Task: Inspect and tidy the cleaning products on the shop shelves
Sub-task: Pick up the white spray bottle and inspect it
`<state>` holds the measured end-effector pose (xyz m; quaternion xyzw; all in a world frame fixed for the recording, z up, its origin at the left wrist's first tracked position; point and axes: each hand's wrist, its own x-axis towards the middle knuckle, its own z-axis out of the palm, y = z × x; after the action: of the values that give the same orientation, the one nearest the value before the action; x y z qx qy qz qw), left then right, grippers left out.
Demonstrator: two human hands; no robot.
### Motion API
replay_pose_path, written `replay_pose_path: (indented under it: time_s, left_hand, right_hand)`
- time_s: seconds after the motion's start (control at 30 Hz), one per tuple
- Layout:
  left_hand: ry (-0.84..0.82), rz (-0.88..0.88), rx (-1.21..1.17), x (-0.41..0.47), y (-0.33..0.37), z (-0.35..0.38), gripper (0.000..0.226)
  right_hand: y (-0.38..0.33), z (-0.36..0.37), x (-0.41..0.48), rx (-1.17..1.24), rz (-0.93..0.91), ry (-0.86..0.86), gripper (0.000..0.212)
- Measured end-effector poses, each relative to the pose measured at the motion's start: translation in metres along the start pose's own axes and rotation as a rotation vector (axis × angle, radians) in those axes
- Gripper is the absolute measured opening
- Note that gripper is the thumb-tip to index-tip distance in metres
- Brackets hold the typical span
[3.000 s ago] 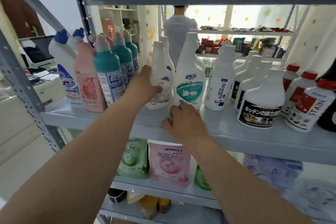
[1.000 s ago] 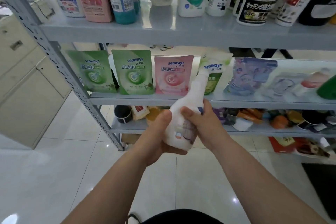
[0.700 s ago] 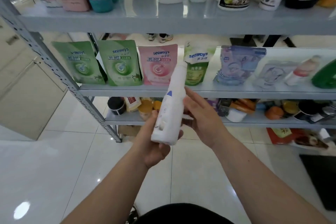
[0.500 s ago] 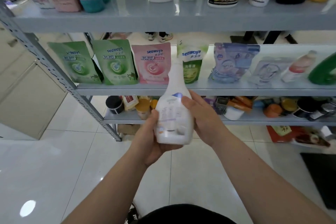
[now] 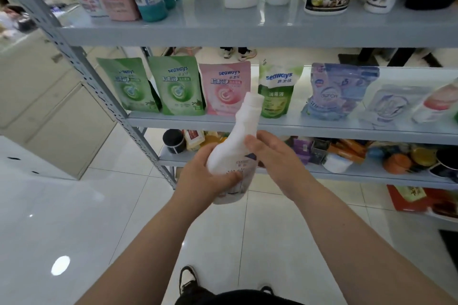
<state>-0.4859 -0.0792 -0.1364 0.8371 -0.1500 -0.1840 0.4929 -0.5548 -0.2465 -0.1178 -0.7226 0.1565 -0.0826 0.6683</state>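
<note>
I hold a white plastic bottle (image 5: 235, 146) with a long neck and a white cap in front of the shelves, at chest height, its neck tilted up and to the right. My left hand (image 5: 205, 176) grips its lower body, fingers curled across the label. My right hand (image 5: 270, 156) lies against the bottle's right side with fingers nearly straight, the thumb touching its shoulder. The bottom of the bottle is hidden behind my left hand.
The grey top shelf (image 5: 247, 32) carries several upright bottles. On the middle shelf (image 5: 309, 129) stand green and pink refill pouches (image 5: 178, 86) and clear packs. The lower shelf (image 5: 347, 173) holds small jars and boxes. A beige cabinet (image 5: 49, 106) is at the left, above a white tile floor.
The bottle came off the top shelf and down in front of me. Over the last second it has turned in my hands, and my right hand has loosened from a grip to a flat touch.
</note>
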Motion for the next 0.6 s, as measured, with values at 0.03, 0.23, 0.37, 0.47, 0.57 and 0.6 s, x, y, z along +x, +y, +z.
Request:
replay_pose_path:
  time_s: [0.03,0.23,0.37,0.47,0.57,0.6]
  left_hand:
    - [0.033,0.019,0.086,0.0,-0.002,-0.007,0.065]
    - [0.181,0.134,0.263,0.007,-0.013,-0.056,0.057]
    - [0.143,0.187,0.336,0.023,-0.015,-0.102,0.056]
    - [0.012,0.171,0.223,0.035,-0.018,-0.141,0.056]
    - [-0.096,0.177,0.093,0.045,-0.023,-0.17,0.059]
    - [-0.116,0.183,0.047,0.049,-0.026,-0.178,0.06]
  right_hand:
    - [-0.01,0.001,0.005,-0.066,-0.048,0.021,0.019]
    - [-0.059,0.027,0.054,-0.658,-0.279,0.067,0.036]
    - [-0.088,0.051,0.083,-1.012,-0.356,0.093,0.042]
    - [-0.107,0.07,0.093,-1.098,-0.56,0.083,0.044]
    - [-0.121,0.093,0.099,-1.034,-0.743,0.052,0.045]
    - [-0.123,0.102,0.102,-0.978,-0.776,0.064,0.044]
